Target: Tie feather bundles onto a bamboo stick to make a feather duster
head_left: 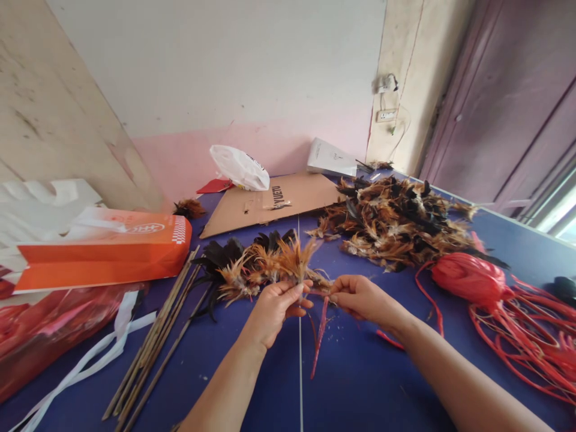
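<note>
My left hand [279, 307] is closed, thumb and fingers pinching the base of a small bunch of brown feathers [297, 259] that fans upward. A little to its right, my right hand [360, 295] pinches a strand of red plastic string [320, 339] near the feather bases; part of the string hangs down between the hands. Just beyond my left hand lie several tufts of brown feathers, with black feathers [224, 255] at their left end. Fingers hide the exact spot where string and feather quills meet.
A large feather pile [396, 219] covers the back right of the blue table [360, 384]. Red string hank [470, 279] lies at right. Thin sticks [155, 336], an orange-and-white bag [108, 258] and white straps [96, 360] lie left. Behind are cardboard [243, 213] and a white plastic bag [238, 168].
</note>
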A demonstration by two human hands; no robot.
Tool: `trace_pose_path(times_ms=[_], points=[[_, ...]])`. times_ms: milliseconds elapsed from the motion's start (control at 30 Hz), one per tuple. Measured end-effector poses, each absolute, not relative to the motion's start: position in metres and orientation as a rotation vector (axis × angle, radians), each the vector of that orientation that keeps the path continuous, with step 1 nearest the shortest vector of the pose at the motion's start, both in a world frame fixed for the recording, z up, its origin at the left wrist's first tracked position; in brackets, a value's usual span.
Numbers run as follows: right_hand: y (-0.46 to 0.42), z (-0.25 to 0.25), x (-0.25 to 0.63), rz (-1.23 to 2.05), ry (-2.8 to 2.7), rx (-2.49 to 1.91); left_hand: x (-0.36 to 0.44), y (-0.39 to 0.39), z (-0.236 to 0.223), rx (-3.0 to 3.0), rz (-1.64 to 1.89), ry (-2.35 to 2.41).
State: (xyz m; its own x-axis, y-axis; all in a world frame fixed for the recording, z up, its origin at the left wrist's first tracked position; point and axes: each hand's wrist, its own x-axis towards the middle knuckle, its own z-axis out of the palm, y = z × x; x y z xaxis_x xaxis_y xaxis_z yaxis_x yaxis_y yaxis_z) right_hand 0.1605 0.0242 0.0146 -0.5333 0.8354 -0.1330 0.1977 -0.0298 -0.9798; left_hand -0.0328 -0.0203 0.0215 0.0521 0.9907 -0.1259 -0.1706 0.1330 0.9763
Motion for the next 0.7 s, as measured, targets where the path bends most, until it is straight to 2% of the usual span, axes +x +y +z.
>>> trace_pose_path(times_ms=[167,700], points=[[0.023,0.018,0.161,1.503,-1.867,-1.112,-0.036,-0.022,0.026,0.999,1.15,1.0],[0.02,0.019,0.156,1.409,-1.947,-1.1,-0.018,-0.022,0.011,1.069,0.929,1.183]])
